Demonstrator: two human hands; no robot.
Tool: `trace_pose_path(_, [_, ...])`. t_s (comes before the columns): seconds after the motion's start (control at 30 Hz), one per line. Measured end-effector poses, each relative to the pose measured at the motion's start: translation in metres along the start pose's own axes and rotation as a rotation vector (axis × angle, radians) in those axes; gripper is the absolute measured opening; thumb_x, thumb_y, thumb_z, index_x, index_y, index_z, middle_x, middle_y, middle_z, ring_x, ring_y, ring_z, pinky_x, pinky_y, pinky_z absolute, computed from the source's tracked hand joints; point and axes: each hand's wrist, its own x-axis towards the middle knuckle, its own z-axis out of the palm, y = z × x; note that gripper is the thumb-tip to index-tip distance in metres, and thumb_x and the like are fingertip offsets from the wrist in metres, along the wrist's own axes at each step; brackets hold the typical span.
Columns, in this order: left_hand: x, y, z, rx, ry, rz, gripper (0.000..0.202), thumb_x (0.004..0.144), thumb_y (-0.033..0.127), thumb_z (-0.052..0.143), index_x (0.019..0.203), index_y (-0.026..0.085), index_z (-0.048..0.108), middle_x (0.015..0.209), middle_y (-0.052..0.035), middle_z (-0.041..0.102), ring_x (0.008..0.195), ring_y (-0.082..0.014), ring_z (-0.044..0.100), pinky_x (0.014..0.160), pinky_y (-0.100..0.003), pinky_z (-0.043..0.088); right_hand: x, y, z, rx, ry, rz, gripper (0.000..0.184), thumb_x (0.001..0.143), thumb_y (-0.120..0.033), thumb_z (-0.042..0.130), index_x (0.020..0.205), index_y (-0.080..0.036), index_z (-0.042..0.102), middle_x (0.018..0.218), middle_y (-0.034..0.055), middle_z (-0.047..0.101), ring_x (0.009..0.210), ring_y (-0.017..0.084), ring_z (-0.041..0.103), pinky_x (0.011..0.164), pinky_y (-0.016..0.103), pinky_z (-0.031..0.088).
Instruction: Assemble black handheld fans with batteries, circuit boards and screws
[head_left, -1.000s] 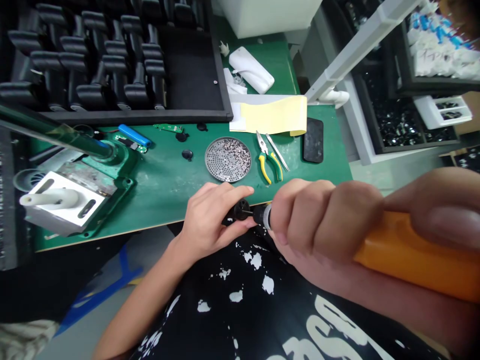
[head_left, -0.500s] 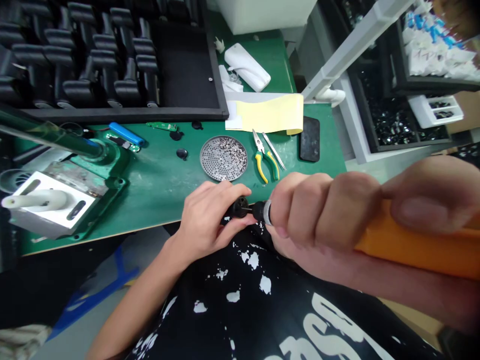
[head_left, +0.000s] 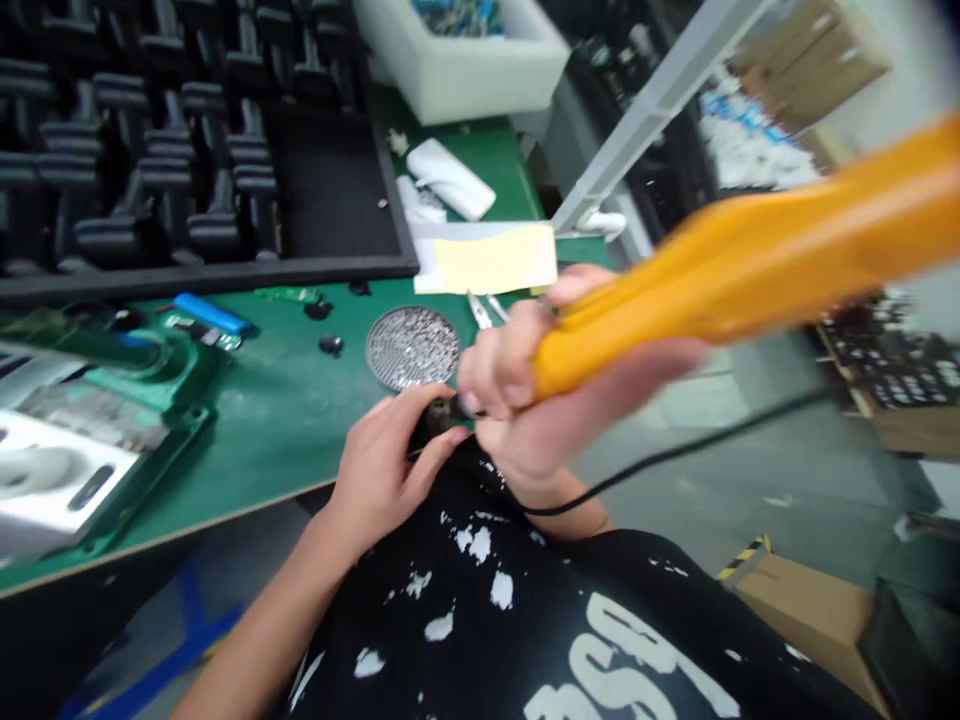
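Note:
My left hand (head_left: 379, 475) pinches a small black part (head_left: 435, 418) at the table's front edge, thumb below and fingers above. My right hand (head_left: 517, 385) is wrapped around an orange electric screwdriver (head_left: 720, 285), whose body slants up to the right with a black cable (head_left: 697, 445) hanging beneath. The driver's nose points at the black part; its tip is hidden by my right fingers, so I cannot tell if it touches. Just beyond my hands lies a round, ridged grey dish (head_left: 377, 358) with many small screws (head_left: 431, 335) in it.
A black tray (head_left: 337, 190) of black handle-shaped housings fills the back left. A green press stand (head_left: 180, 365) is at left, near a blue cylindrical cell (head_left: 212, 313). Pliers (head_left: 478, 310), partly hidden, and yellow paper (head_left: 495, 262) lie behind my right hand. A white foam box (head_left: 480, 75) stands behind.
The screwdriver has swung from low and roughly level to a raised slant, and my right hand has turned with it. My left hand still holds the black part. The whole view has shifted.

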Motion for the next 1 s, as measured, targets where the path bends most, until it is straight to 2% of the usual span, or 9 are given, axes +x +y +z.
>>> trace_pose_path(0.07, [-0.003, -0.006, 0.005, -0.017, 0.0, -0.075, 0.028, 0.106, 0.035, 0.062, 0.13, 0.022, 0.061, 0.105, -0.0032, 0.076, 0.085, -0.0187, 0.071, 0.079, -0.028, 0.052, 0.01, 0.014, 0.003, 0.135, -0.071, -0.092, 0.053, 0.096, -0.08, 0.05, 0.117, -0.032, 0.056, 0.06, -0.0096, 0.04, 0.044, 0.011, 0.032, 0.045, 0.024, 0.036])
trace_pose_path(0.17, [-0.007, -0.016, 0.012, -0.028, 0.01, -0.141, 0.033, 0.107, 0.038, 0.061, 0.134, 0.021, 0.062, 0.11, -0.0054, 0.078, 0.089, -0.021, 0.075, 0.081, -0.029, 0.056, 0.021, 0.025, 0.001, 0.185, -0.142, -0.037, 0.063, 0.099, -0.081, 0.036, 0.12, -0.027, 0.061, 0.063, -0.0068, 0.045, 0.045, 0.012, 0.034, 0.045, 0.025, 0.035])
trace_pose_path(0.3, [-0.013, -0.023, 0.015, -0.037, 0.043, -0.187, 0.036, 0.106, 0.043, 0.061, 0.133, 0.02, 0.065, 0.117, -0.0074, 0.079, 0.099, -0.0247, 0.077, 0.088, -0.032, 0.059, 0.023, 0.032, -0.003, 0.159, -0.142, -0.027, 0.073, 0.096, -0.086, 0.032, 0.116, -0.022, 0.063, 0.059, -0.0049, 0.046, 0.045, 0.014, 0.041, 0.049, 0.028, 0.04])
trace_pose_path(0.4, [-0.015, -0.026, 0.015, -0.05, 0.06, -0.228, 0.04, 0.105, 0.046, 0.062, 0.134, 0.019, 0.065, 0.124, -0.0091, 0.079, 0.109, -0.0277, 0.077, 0.094, -0.035, 0.06, 0.02, 0.036, -0.004, 0.184, -0.197, -0.092, 0.073, 0.1, -0.08, 0.029, 0.121, -0.021, 0.066, 0.066, -0.001, 0.054, 0.053, 0.017, 0.052, 0.054, 0.032, 0.048])
trace_pose_path(0.53, [-0.015, -0.027, 0.015, -0.088, 0.042, -0.248, 0.036, 0.105, 0.045, 0.062, 0.131, 0.02, 0.066, 0.122, -0.0077, 0.079, 0.107, -0.0258, 0.078, 0.093, -0.033, 0.06, 0.019, 0.041, -0.005, 0.144, -0.21, -0.063, 0.076, 0.101, -0.078, 0.027, 0.128, -0.021, 0.07, 0.073, 0.0026, 0.06, 0.054, 0.016, 0.047, 0.051, 0.028, 0.041])
trace_pose_path(0.63, [-0.012, -0.025, 0.016, -0.096, 0.041, -0.235, 0.034, 0.106, 0.043, 0.061, 0.13, 0.02, 0.066, 0.118, -0.0071, 0.079, 0.101, -0.0238, 0.078, 0.088, -0.031, 0.06, 0.018, 0.046, -0.007, 0.078, -0.181, 0.011, 0.089, 0.097, -0.085, 0.02, 0.128, -0.019, 0.072, 0.063, 0.0028, 0.058, 0.052, 0.016, 0.043, 0.05, 0.028, 0.036])
trace_pose_path(0.7, [-0.011, -0.024, 0.016, -0.084, 0.046, -0.204, 0.033, 0.106, 0.04, 0.061, 0.13, 0.019, 0.065, 0.117, -0.0075, 0.079, 0.1, -0.0235, 0.077, 0.086, -0.03, 0.059, 0.018, 0.048, -0.008, 0.033, -0.168, 0.006, 0.095, 0.095, -0.088, 0.016, 0.127, -0.018, 0.073, 0.058, 0.0014, 0.054, 0.05, 0.017, 0.041, 0.048, 0.028, 0.034])
trace_pose_path(0.87, [-0.01, -0.018, 0.017, -0.031, 0.075, -0.106, 0.019, 0.105, 0.033, 0.061, 0.116, 0.019, 0.066, 0.098, -0.005, 0.077, 0.08, -0.0207, 0.071, 0.073, -0.029, 0.055, 0.013, 0.045, -0.006, -0.014, -0.199, -0.036, 0.093, 0.098, -0.085, 0.014, 0.12, -0.018, 0.073, 0.05, -0.0037, 0.042, 0.039, 0.015, 0.029, 0.042, 0.029, 0.026])
trace_pose_path(1.0, [-0.009, -0.011, 0.016, -0.004, 0.11, 0.006, 0.009, 0.103, 0.028, 0.062, 0.108, 0.021, 0.064, 0.09, -0.0034, 0.072, 0.076, -0.0197, 0.065, 0.071, -0.031, 0.05, 0.003, 0.028, -0.002, 0.029, -0.187, -0.04, 0.097, 0.089, -0.095, 0.021, 0.112, -0.017, 0.075, 0.046, -0.0042, 0.044, 0.035, 0.014, 0.03, 0.038, 0.03, 0.025])
